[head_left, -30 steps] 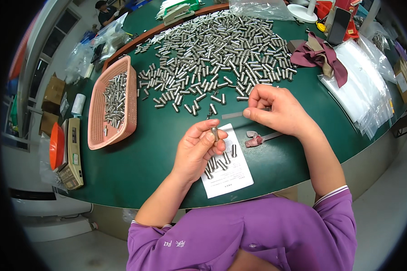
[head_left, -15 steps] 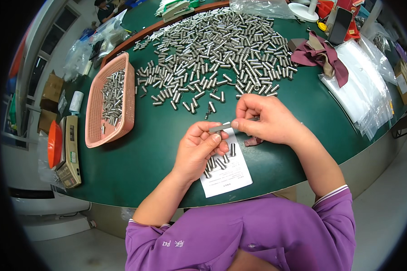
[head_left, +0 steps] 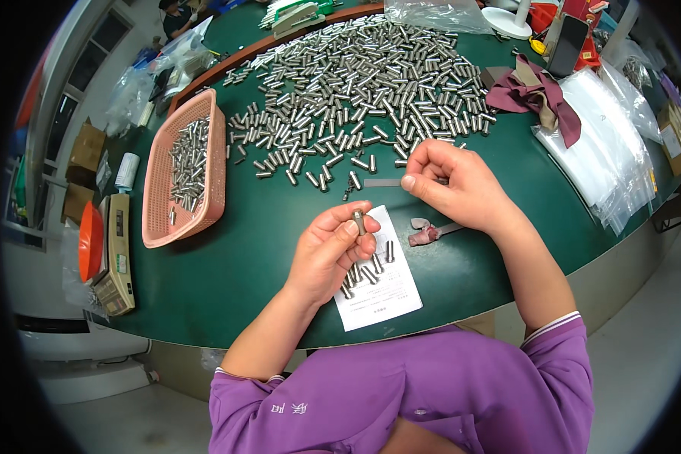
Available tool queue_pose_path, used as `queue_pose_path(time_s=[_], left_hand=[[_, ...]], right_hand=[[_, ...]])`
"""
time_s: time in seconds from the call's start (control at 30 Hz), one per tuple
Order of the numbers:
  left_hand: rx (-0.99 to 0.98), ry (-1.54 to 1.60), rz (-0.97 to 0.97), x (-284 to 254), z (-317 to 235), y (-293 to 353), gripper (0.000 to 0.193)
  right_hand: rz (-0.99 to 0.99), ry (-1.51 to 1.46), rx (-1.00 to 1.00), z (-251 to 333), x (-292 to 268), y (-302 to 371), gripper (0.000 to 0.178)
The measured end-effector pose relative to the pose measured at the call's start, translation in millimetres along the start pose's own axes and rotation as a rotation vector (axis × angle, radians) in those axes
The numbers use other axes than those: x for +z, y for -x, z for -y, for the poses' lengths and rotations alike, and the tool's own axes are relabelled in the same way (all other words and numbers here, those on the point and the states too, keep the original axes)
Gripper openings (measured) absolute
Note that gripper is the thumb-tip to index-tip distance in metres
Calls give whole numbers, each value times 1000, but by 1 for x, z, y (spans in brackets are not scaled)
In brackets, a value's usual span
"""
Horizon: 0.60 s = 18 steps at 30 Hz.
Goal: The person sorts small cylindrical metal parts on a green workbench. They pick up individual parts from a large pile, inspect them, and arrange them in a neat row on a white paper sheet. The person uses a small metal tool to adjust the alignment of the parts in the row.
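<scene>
Pinches a metal cylinder (head_left: 359, 220) in the left grip (head_left: 331, 246). Clasps a flat gray strip (head_left: 382, 182) in the right grip (head_left: 458, 185).

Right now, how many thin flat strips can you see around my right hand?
2. One strip is pinched in the right hand; the second strip, pink-wrapped at its left end, lies on the table. Others may be hidden.
</scene>
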<state>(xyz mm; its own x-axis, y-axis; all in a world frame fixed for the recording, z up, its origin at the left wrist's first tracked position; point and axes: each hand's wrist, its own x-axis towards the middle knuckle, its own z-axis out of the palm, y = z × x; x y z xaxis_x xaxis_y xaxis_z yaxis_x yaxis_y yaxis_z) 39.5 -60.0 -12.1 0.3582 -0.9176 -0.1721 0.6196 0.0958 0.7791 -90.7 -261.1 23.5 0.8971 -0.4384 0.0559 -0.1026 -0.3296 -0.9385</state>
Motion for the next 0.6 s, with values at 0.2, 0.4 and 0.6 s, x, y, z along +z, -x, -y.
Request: queue_pose_path(time_s=[0.2, 0.4, 0.6], left_hand=[[8, -36, 15, 2, 1, 1, 35], [-15, -212, 60, 9, -1, -4, 44], [175, -583, -112, 12, -21, 10, 47]], right_hand=[[123, -166, 17, -5, 9, 3, 25], [183, 81, -403, -5, 23, 3, 24], [136, 233, -374, -1, 17, 7, 19]])
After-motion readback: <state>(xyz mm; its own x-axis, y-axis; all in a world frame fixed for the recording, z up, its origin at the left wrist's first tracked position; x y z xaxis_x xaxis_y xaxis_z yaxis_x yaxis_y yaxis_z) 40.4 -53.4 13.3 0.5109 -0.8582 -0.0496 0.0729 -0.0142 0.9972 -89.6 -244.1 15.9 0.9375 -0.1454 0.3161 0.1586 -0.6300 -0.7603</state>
